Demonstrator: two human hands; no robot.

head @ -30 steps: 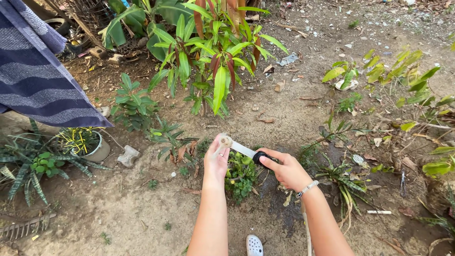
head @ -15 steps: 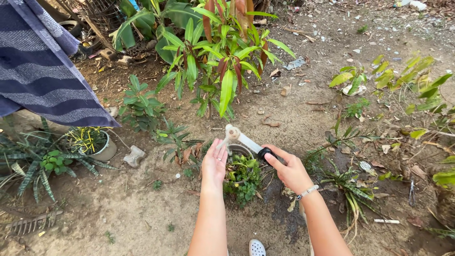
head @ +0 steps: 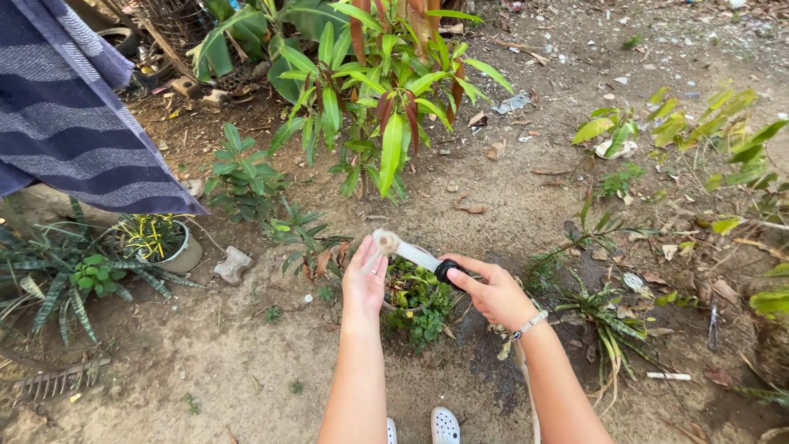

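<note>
Two hands over small potted plant [head: 415,300]: right hand [head: 493,292] grip closed on hose nozzle [head: 415,255], left hand [head: 364,279] open against tip.

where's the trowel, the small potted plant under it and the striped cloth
trowel [head: 415,255], head view, on the pale blade between the two hands
small potted plant [head: 421,316], head view, on its green leaves
striped cloth [head: 70,115], head view, on the middle of the hanging fabric

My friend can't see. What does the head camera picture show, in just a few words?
A person's right hand holds a small white tool with a black grip, its soil-caked tip touching the open left hand, above a small leafy potted plant. Around them are bare dirt, green plants and a hanging striped blue cloth.
</note>
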